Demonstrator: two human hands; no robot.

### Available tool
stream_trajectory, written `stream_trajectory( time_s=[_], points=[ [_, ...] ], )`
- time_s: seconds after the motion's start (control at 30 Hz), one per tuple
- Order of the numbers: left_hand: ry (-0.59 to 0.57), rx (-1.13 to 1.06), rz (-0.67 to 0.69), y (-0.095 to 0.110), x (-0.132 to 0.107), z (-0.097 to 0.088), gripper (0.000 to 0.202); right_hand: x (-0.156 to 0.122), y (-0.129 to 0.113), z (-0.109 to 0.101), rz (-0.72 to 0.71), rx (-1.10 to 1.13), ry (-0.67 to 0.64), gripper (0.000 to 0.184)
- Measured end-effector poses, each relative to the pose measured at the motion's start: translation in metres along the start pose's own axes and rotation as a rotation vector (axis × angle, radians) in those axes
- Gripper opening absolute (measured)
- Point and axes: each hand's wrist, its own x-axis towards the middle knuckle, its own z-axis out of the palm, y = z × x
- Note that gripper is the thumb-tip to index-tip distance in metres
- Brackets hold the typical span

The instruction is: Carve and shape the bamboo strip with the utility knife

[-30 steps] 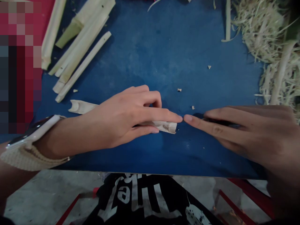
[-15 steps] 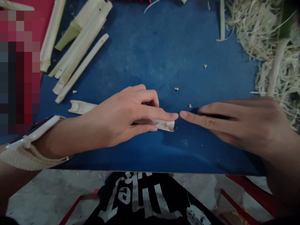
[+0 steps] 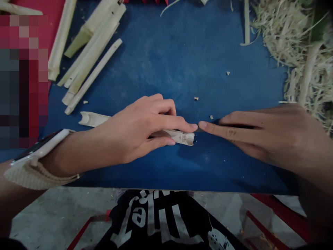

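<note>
The left hand point(image 3: 140, 128) is found closed narrowly on a pale split strip point(image 3: 186, 139), which is pinched between the thumb on its near side and the index finger on its far side. The strip is laid flat on the blue table point(image 3: 166, 69), near and roughly parallel to the near edge, its middle covered by the hand and both ends exposed. A shallow hollow is shown at each end. The right hand point(image 3: 265, 132) is held low to the right of the strip, fingers drawn together and index finger extended; whether anything is enclosed in its grip cannot be told. The two index fingertips are brought almost together just beyond the strip's right end; contact between them cannot be confirmed. Small chips point(image 3: 196, 98) are scattered beyond the hands. Longer split pieces point(image 3: 96, 48) are laid side by side, slanted, towards the table's far left corner. A heap of pale shavings point(image 3: 281, 41) is noted along the right edge, reaching the far right corner. A watch point(image 3: 39, 147) is worn on the left wrist.
</note>
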Motion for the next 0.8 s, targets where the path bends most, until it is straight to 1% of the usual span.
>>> stream_trajectory(
  time_s=[0.1,0.2,0.37,0.5,0.57,0.6,0.67,0.73,0.8],
  points=[
    [0.042,0.005,-0.005,0.002,-0.001,0.003,0.043,0.002,0.001,-0.004,-0.014,0.005,-0.026,0.079],
    [0.037,0.01,-0.014,0.004,-0.001,0.004,0.042,0.001,0.002,-0.006,-0.017,0.002,-0.032,0.081],
    [0.02,0.019,-0.029,0.005,-0.002,0.003,0.044,-0.002,-0.006,-0.003,0.027,0.049,-0.04,0.066],
    [0.003,0.006,-0.029,0.003,-0.001,0.0,0.046,-0.001,-0.018,-0.007,0.053,0.07,-0.017,0.059],
    [-0.02,-0.003,-0.014,0.002,0.0,-0.002,0.046,0.001,-0.019,-0.009,0.044,0.107,-0.018,0.054],
    [-0.034,-0.006,-0.007,0.002,0.0,-0.004,0.046,0.001,-0.017,-0.009,0.036,0.117,-0.024,0.055],
    [-0.046,-0.004,-0.006,0.002,0.001,-0.005,0.045,0.002,-0.011,-0.009,0.02,0.111,-0.043,0.063],
    [-0.028,0.004,-0.021,0.004,0.0,-0.004,0.044,0.002,-0.002,-0.007,0.006,0.096,-0.069,0.075],
    [-0.004,0.006,-0.033,0.005,-0.001,-0.002,0.043,0.002,0.003,-0.006,-0.005,0.103,-0.088,0.079]
  ],
)
